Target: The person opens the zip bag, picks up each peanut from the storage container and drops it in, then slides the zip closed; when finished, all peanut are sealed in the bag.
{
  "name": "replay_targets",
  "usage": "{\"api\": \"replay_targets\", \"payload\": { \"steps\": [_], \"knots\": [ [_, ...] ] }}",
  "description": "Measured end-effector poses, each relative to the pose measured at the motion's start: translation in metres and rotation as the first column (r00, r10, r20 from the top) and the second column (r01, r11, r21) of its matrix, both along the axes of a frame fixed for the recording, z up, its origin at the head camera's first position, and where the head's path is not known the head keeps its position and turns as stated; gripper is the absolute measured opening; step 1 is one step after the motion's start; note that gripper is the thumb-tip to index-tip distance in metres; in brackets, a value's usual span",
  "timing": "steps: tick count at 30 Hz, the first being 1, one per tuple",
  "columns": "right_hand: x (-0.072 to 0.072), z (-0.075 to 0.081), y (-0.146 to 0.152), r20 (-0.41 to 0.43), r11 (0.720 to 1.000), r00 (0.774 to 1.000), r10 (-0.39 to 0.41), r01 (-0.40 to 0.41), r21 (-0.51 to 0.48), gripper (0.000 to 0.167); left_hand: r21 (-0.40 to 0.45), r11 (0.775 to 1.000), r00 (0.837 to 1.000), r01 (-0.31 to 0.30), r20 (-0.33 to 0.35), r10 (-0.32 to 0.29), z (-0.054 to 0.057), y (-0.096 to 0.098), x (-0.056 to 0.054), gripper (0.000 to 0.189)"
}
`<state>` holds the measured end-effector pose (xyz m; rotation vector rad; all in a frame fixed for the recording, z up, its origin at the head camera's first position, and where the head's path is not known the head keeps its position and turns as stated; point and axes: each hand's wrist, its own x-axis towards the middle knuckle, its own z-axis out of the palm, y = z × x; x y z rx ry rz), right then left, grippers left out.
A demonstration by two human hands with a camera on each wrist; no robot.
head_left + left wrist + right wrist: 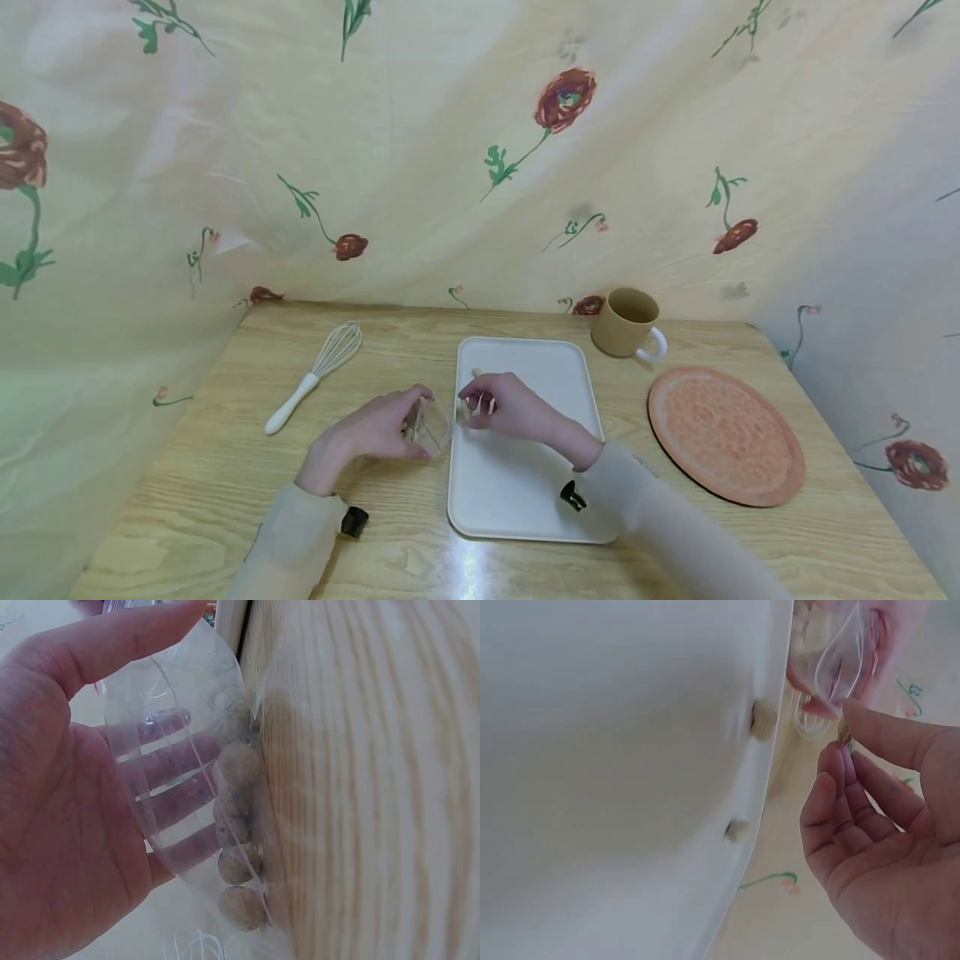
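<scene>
On the left, my left hand (382, 423) holds a clear plastic bag (435, 429), its thumb and fingers around the sides. Several small round brown balls (240, 765) lie in a row along the bag's lower side. My right hand (513, 408) is over the left side of a white tray (525, 492). Thumb and fingertips pinch a small brownish ball (844, 733), mostly hidden by the fingers in the right wrist view. Two similar balls rest on the tray close to its rim, one brown ball (763, 720) larger-looking than the other ball (736, 829).
A white-handled whisk (311, 382) lies at the left. Behind the tray's right corner stands a tan mug (626, 325) with a white handle. A round orange patterned mat (723, 437) lies at the right. Flowered cloth (420, 167) hangs behind the wooden table (187, 500).
</scene>
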<state>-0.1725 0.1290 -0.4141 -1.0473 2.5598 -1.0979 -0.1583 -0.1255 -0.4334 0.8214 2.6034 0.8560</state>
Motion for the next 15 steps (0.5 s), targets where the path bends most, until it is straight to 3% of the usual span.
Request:
{"api": "replay_targets", "payload": {
  "steps": [15],
  "knots": [
    [0.013, -0.004, -0.027, -0.002, 0.999, 0.999, -0.033, 0.033, -0.008, 0.030, 0.020, 1.000, 1.000, 0.013, 0.010, -0.013, 0.000, -0.001, -0.001, 0.077]
  ]
}}
